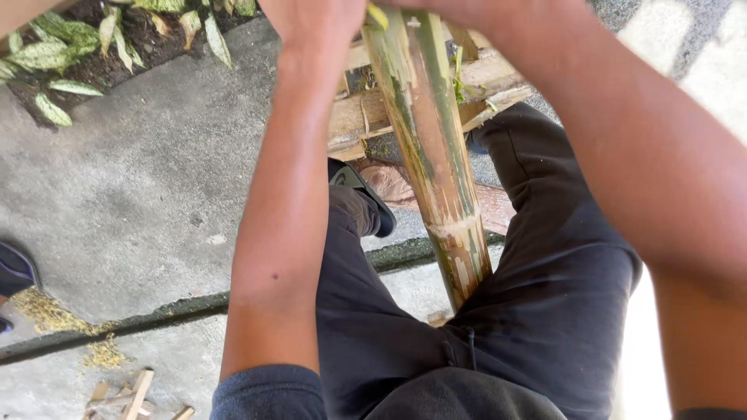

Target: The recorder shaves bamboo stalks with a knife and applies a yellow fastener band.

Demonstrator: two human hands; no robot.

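A long green and yellow bamboo pole (pixel 432 155) runs from the top of the view down between my legs, its lower end against my dark shorts (pixel 545 311). My left hand (pixel 315 19) is at the top edge, pressed against the pole's left side; its fingers are cut off by the frame. My right hand (pixel 482 12) lies across the pole's upper end and seems closed around it, though most of the hand is out of view. Both forearms reach forward on either side of the pole.
Pale split wood pieces (pixel 362 117) lie crosswise under the pole. My sandalled foot (pixel 366 198) rests on concrete. Variegated leaves (pixel 62 47) grow at the top left. Wood offcuts (pixel 132 393) and sawdust (pixel 47 311) lie at the lower left, beside a dark object (pixel 12 272).
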